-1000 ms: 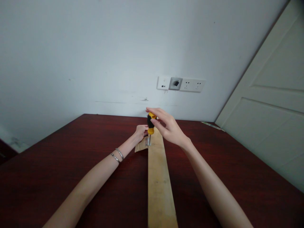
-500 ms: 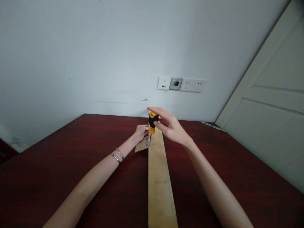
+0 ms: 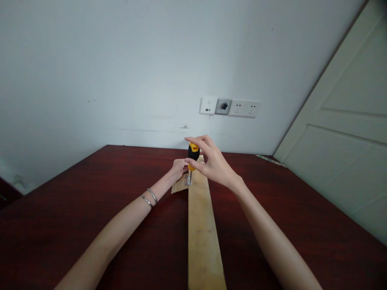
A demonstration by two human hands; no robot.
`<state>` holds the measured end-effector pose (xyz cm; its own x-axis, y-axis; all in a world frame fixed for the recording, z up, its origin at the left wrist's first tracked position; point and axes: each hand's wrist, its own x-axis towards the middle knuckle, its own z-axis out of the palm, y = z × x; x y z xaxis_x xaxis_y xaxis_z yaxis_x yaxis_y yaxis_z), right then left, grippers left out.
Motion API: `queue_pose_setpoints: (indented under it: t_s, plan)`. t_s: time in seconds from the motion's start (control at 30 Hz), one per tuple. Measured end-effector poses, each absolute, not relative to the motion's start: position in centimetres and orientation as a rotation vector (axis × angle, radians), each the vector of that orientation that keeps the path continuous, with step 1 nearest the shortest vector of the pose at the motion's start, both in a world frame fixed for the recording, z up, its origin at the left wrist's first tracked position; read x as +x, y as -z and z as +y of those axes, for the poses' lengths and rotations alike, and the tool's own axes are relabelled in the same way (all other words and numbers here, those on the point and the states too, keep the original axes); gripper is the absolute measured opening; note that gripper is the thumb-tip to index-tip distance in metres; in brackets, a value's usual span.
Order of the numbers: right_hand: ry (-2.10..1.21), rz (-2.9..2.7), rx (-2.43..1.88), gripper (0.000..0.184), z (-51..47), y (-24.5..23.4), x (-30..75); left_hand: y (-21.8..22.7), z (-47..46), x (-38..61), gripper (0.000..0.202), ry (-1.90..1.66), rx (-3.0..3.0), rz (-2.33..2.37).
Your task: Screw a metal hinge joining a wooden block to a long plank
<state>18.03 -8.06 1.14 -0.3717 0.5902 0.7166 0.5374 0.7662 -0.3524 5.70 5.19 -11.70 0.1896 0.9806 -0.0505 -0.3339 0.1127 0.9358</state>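
Observation:
A yellow and black screwdriver (image 3: 194,151) stands nearly upright in my right hand (image 3: 217,164), its handle between thumb and fingers. The shaft points down at a small metal hinge (image 3: 189,180) on the left edge of a long wooden plank (image 3: 202,225). The hinge's other side meets a short, thin wooden piece (image 3: 179,186) left of the plank. Just beyond that piece, my left hand (image 3: 178,166) is closed against the plank's left side, close to the screwdriver's lower end. What its fingertips grip is hidden.
The plank lies lengthwise on a dark red table (image 3: 145,249), running towards the wall (image 3: 136,72). Sockets and a switch plate (image 3: 244,108) are on the wall. A pale panelled door (image 3: 347,141) stands at the right, with a thin strip (image 3: 270,160) by the table's back edge.
My right hand has shifted slightly left and its fingers have changed position round the screwdriver handle, the thumb now lower across it. My left hand has stayed in place.

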Motion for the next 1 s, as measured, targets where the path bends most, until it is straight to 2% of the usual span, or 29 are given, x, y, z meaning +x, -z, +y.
queue_pose_setpoints:
  t_s: [0.1,0.2,0.77,1.0]
  plan:
    - [-0.198,-2.137,-0.807,0.051,-8.3,-1.6,18.4,11.6,5.2,5.7,0.011,-1.157,0.947,0.865]
    - [-0.226,-2.142,-0.789,0.049,-8.4,-1.8,18.7,11.1,4.7,5.7,0.016,-1.152,0.944,0.86]
    - [0.009,-2.108,-0.739,0.044,-8.2,-1.8,19.0,10.5,3.6,5.5,0.014,-1.182,1.024,0.811]
    - [-0.072,-1.941,-0.772,0.056,-8.0,-1.7,19.3,11.1,5.0,5.9,0.012,-1.141,0.88,0.875]
